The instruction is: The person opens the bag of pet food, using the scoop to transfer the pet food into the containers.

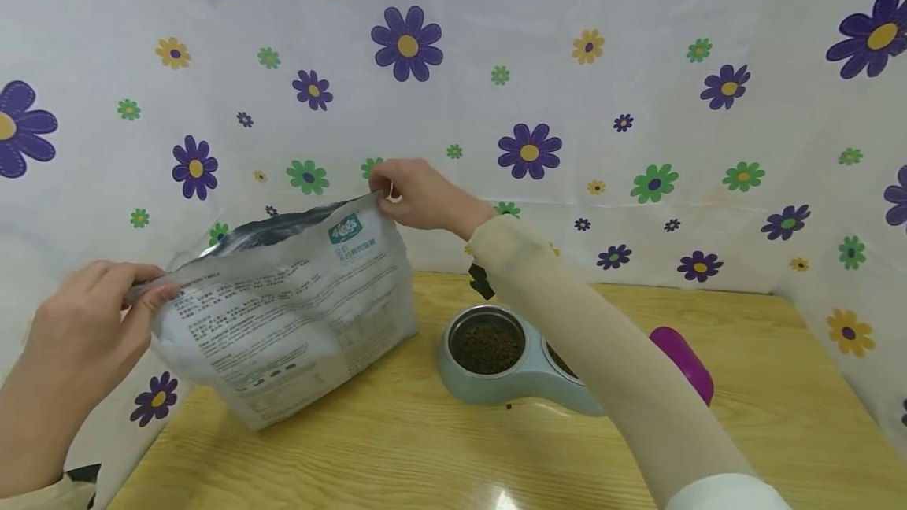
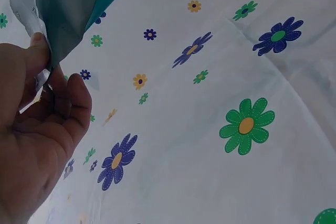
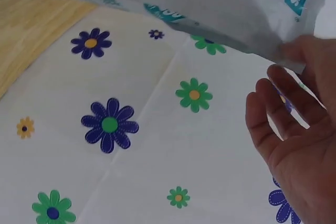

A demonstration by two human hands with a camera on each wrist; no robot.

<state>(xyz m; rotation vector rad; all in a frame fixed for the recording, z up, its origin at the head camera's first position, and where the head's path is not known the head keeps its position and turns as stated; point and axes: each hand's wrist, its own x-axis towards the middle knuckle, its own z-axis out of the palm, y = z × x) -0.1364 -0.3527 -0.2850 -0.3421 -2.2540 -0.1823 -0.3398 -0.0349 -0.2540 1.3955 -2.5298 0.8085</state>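
Observation:
A large white pet food bag with printed text and a teal logo stands tilted at the left of the table in the head view. Its silver-lined mouth gapes along the top. My left hand pinches the top left corner between thumb and fingers; the left wrist view shows this hand at the bag's edge. At the top right corner, my right hand pinches the rim. The right wrist view shows that hand with its other fingers loosely bent below the bag.
A light blue double pet bowl stands right of the bag, brown kibble in its left dish; my right forearm covers part of it. Beyond the forearm lies a magenta plastic object. One dark pellet lies on the wooden table. Flowered cloth hangs behind.

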